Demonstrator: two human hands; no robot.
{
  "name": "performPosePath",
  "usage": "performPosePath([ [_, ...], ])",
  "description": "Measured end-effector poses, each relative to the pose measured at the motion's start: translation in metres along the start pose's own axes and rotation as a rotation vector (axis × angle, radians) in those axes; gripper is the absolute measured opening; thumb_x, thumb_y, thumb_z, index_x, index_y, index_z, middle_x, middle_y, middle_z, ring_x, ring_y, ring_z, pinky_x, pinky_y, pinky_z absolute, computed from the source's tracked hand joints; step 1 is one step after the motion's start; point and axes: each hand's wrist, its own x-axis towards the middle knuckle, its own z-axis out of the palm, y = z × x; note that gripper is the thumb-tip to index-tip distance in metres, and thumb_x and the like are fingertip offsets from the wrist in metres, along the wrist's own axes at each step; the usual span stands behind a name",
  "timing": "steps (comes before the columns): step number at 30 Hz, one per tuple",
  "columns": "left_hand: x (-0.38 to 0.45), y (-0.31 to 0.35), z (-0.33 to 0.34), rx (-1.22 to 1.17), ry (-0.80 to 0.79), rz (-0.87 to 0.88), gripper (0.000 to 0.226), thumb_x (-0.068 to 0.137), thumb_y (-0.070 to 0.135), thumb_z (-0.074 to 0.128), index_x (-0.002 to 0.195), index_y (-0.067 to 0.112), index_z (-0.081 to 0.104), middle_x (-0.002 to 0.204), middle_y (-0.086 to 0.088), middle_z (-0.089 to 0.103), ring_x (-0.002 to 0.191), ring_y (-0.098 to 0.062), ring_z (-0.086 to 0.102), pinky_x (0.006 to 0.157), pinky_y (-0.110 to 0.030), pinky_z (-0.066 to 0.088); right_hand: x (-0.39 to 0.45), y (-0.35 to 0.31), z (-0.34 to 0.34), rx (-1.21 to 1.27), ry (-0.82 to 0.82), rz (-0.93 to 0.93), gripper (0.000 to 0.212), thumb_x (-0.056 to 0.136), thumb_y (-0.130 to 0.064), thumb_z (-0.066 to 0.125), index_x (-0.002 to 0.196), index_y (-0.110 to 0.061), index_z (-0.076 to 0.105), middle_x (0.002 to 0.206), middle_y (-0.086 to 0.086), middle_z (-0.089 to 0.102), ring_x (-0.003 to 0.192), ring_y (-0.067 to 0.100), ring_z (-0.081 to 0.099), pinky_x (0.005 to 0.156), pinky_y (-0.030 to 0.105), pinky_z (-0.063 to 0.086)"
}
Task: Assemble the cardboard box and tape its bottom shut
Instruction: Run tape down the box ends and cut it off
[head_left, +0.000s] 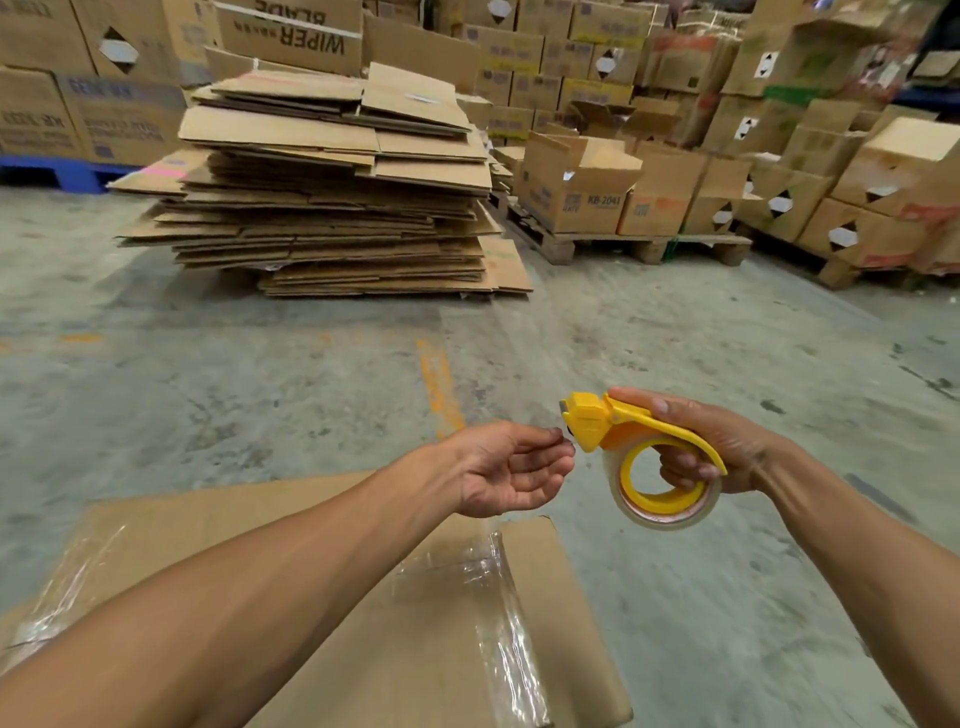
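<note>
A brown cardboard box (426, 639) lies below my forearms at the bottom of the view, its upward face crossed by strips of clear tape. My right hand (727, 447) grips a yellow tape dispenser (644, 457) loaded with a roll of clear tape, held above the floor to the right of the box. My left hand (511, 467) is palm up just left of the dispenser's cutter head, thumb and forefinger pinched at the tape's end. Whether the fingers hold the tape end is too small to tell.
A tall stack of flattened cardboard (332, 182) sits on the concrete floor (208, 389) ahead. Wooden pallets (623, 244) with packed boxes stand at right, more boxes along the back wall. An orange painted line (439, 384) marks the floor.
</note>
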Motion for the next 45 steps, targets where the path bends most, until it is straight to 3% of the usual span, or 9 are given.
performPosePath([
  [4,0.009,-0.003,0.005,0.05,0.033,0.015,0.014,0.093,0.012,0.064,0.081,0.006,0.067,0.059,-0.004,0.067,0.047,-0.011,0.065,0.051,-0.021,0.055,-0.008,-0.003,0.001,-0.043,-0.012,0.006,0.095,0.044,-0.057,0.092,0.129,-0.029,0.059,0.05,0.008,0.057,0.026,0.009,0.041,0.033,0.021,0.04],
  [9,0.015,0.007,-0.033,0.32,0.16,0.009,0.018,0.097,0.013,0.06,0.08,0.009,0.065,0.053,0.003,0.062,0.049,-0.006,0.058,0.06,-0.018,0.051,-0.027,0.002,-0.012,-0.093,0.005,0.095,0.078,0.043,-0.051,0.095,0.116,-0.035,0.072,0.104,0.028,0.063,0.033,0.014,0.048,0.031,0.02,0.041],
  [12,0.018,0.014,-0.065,0.499,0.245,0.036,0.016,0.097,0.014,0.059,0.084,0.009,0.066,0.058,0.002,0.061,0.051,-0.006,0.054,0.057,-0.018,0.05,-0.043,0.011,-0.01,-0.092,0.028,0.156,0.078,0.045,-0.047,0.096,0.118,-0.031,0.072,0.105,0.029,0.06,0.035,0.016,0.051,0.031,0.022,0.044],
  [16,0.043,0.037,-0.073,0.919,0.371,0.259,0.017,0.095,0.01,0.056,0.079,0.01,0.063,0.067,-0.003,0.053,0.052,-0.012,0.046,0.049,-0.022,0.04,-0.033,0.028,0.037,-0.151,0.116,0.114,0.048,0.076,-0.032,0.076,0.124,-0.03,0.068,0.08,0.017,0.068,0.044,0.02,0.056,0.041,0.027,0.051],
  [22,0.092,0.047,-0.093,1.357,0.428,0.334,0.014,0.096,0.019,0.056,0.085,0.014,0.061,0.075,-0.006,0.05,0.058,-0.017,0.042,0.05,-0.024,0.037,-0.001,0.065,0.118,-0.072,0.337,-0.007,0.039,0.088,-0.023,0.072,0.126,-0.028,0.066,0.091,0.011,0.067,0.042,0.013,0.059,0.054,0.027,0.054],
  [26,0.106,0.042,-0.112,1.415,0.388,0.355,0.012,0.096,0.019,0.057,0.087,0.015,0.064,0.076,-0.008,0.051,0.055,-0.016,0.041,0.044,-0.02,0.032,0.016,0.08,0.146,-0.033,0.399,-0.007,0.042,0.086,-0.027,0.074,0.127,-0.032,0.065,0.115,0.013,0.067,0.053,0.015,0.063,0.062,0.035,0.058],
  [30,0.112,0.044,-0.125,1.42,0.357,0.373,0.013,0.097,0.021,0.057,0.088,0.015,0.064,0.065,0.0,0.043,0.055,-0.014,0.038,0.041,-0.021,0.027,0.02,0.08,0.159,0.051,0.402,0.018,0.042,0.089,-0.023,0.072,0.129,-0.03,0.064,0.13,0.002,0.056,0.056,0.031,0.065,0.049,0.038,0.058],
  [39,0.122,0.043,-0.137,1.401,0.328,0.327,0.013,0.097,0.024,0.056,0.091,0.016,0.064,0.068,0.001,0.043,0.055,-0.014,0.036,0.044,-0.023,0.024,0.025,0.084,0.168,0.004,0.437,0.053,0.043,0.088,-0.026,0.072,0.129,-0.035,0.063,0.135,-0.002,0.051,0.073,0.037,0.066,0.047,0.033,0.056],
  [45,0.125,0.047,-0.144,1.314,0.298,0.288,0.016,0.097,0.024,0.057,0.086,0.016,0.064,0.077,-0.005,0.043,0.065,-0.019,0.037,0.05,-0.024,0.029,0.033,0.089,0.175,-0.011,0.437,0.047,0.045,0.087,-0.03,0.072,0.129,-0.039,0.062,0.134,-0.002,0.052,0.068,0.033,0.068,0.057,0.047,0.062],
])
